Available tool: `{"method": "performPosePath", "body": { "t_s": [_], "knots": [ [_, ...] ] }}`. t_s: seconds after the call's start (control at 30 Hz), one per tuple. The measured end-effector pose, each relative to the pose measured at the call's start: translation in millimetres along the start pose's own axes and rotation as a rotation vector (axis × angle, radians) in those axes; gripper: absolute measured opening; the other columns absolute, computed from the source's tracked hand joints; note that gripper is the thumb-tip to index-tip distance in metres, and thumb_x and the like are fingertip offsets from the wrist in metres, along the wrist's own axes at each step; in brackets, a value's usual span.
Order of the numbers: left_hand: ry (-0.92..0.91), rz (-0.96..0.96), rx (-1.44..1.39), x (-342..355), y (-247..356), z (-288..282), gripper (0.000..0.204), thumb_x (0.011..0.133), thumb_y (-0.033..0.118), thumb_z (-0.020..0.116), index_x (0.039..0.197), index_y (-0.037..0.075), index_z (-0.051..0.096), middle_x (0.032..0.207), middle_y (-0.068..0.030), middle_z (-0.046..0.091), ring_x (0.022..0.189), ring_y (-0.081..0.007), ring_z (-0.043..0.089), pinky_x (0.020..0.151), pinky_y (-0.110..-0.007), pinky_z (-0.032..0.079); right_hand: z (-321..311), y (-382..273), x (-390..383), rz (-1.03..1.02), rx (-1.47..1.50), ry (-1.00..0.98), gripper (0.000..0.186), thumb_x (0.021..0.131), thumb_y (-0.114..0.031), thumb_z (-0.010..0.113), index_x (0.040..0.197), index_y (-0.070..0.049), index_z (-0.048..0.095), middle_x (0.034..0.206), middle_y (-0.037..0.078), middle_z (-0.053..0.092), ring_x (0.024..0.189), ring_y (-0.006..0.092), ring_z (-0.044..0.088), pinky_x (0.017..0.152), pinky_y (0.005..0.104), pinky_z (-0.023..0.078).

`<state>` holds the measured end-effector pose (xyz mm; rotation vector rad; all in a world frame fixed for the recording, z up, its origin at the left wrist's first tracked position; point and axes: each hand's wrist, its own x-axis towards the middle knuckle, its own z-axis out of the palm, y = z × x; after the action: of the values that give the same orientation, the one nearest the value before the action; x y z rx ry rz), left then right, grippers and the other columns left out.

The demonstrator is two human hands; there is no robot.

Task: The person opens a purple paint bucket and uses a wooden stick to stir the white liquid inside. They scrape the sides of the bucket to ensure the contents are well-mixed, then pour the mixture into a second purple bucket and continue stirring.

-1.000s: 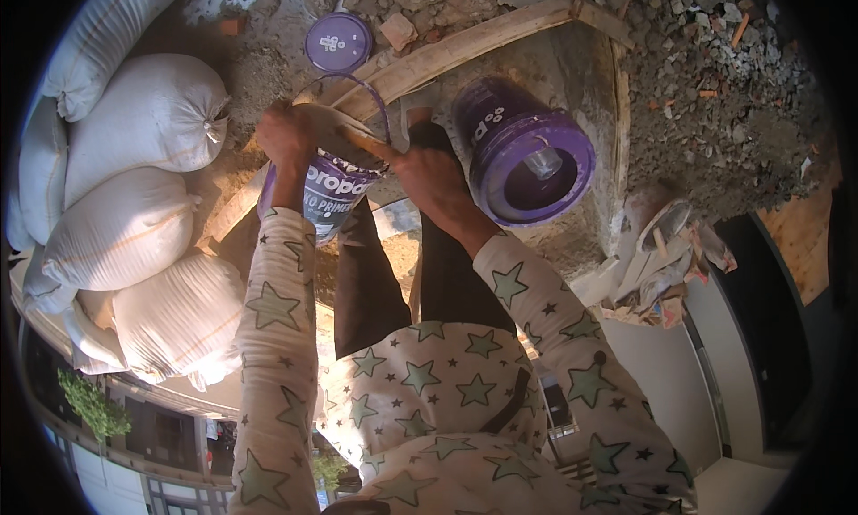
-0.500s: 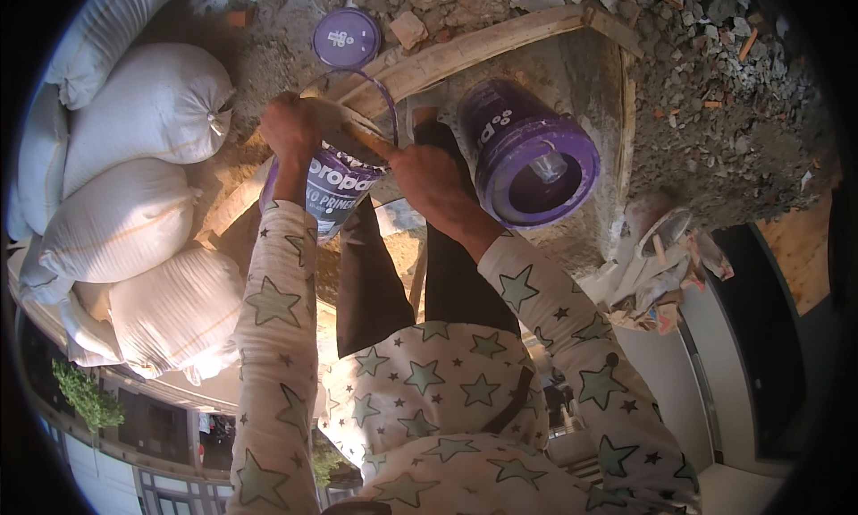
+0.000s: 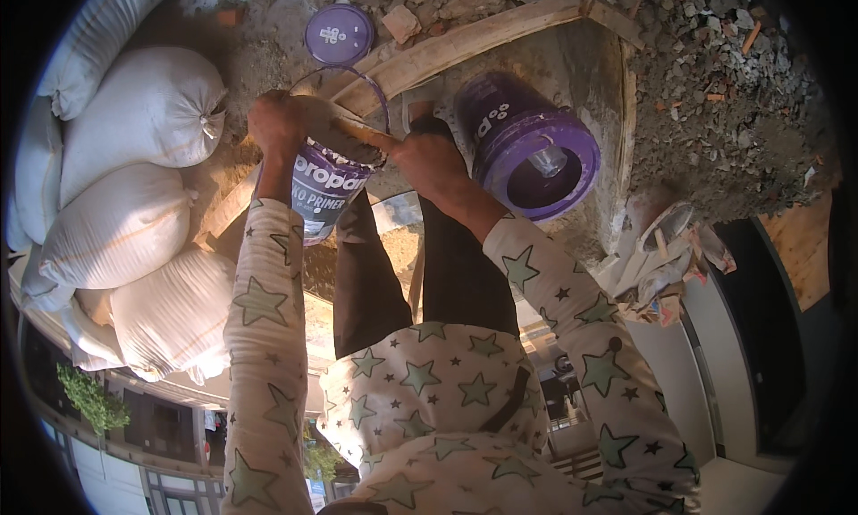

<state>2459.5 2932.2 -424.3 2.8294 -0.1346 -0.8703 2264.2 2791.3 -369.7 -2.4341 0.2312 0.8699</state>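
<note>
A purple paint bucket [image 3: 323,193] with a wire handle sits in front of my legs, filled with grey mix. My left hand [image 3: 275,122] grips the bucket's rim on its left side. My right hand [image 3: 431,162] is closed around a wooden stick [image 3: 359,132] whose far end dips into the bucket. A second, larger purple bucket [image 3: 529,148] lies tilted to the right, open and showing a small clear object inside. A round purple lid [image 3: 339,33] rests on the ground just beyond the first bucket.
Several white filled sacks [image 3: 134,202] are stacked on the left. A long wooden plank [image 3: 483,34] runs across the rubble beyond the buckets. Crushed stone and brick bits [image 3: 715,59] cover the ground at right. Crumpled paper scraps [image 3: 666,256] lie at lower right.
Both hands stay on the bucket and stick; the stick has shifted slightly inside the bucket. The view has moved a little.
</note>
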Motion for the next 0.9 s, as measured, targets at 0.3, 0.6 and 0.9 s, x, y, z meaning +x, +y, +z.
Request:
{"method": "performPosePath", "body": {
  "t_s": [0.3, 0.6, 0.9],
  "knots": [
    [-0.018, -0.044, -0.096, 7.7, -22.4, -2.7, 0.027, 0.077, 0.02, 0.056, 0.09, 0.005, 0.075, 0.086, -0.0237, 0.07, 0.088, -0.0402, 0.069, 0.083, -0.046, 0.051, -26.9, 13.0, 27.4, 0.075, 0.388, -0.005, 0.028, 0.08, -0.002, 0.058, 0.106, -0.003, 0.07, 0.092, 0.022, 0.07, 0.089, 0.0347, 0.069, 0.078, 0.0449, 0.055],
    [-0.061, 0.001, -0.139, 9.7, -21.0, -7.3, 0.028, 0.08, 0.023, 0.056, 0.092, 0.004, 0.074, 0.085, -0.0245, 0.069, 0.086, -0.0391, 0.069, 0.081, -0.044, 0.051, -44.3, 8.6, -4.0, -0.046, 0.004, -0.016, 0.033, 0.085, -0.005, 0.055, 0.113, -0.015, 0.07, 0.072, 0.012, 0.067, 0.067, 0.0276, 0.07, 0.058, 0.0393, 0.056],
    [-0.049, 0.039, -0.08, -2.3, -2.9, -9.9, 0.026, 0.078, 0.018, 0.055, 0.09, 0.006, 0.075, 0.087, -0.0226, 0.069, 0.085, -0.0395, 0.068, 0.079, -0.044, 0.052, -25.8, -25.6, 14.2, 0.024, -0.149, -0.097, 0.016, 0.089, -0.016, 0.059, 0.099, -0.013, 0.072, 0.079, 0.006, 0.069, 0.078, 0.0214, 0.072, 0.059, 0.0324, 0.058]
  ]
}}
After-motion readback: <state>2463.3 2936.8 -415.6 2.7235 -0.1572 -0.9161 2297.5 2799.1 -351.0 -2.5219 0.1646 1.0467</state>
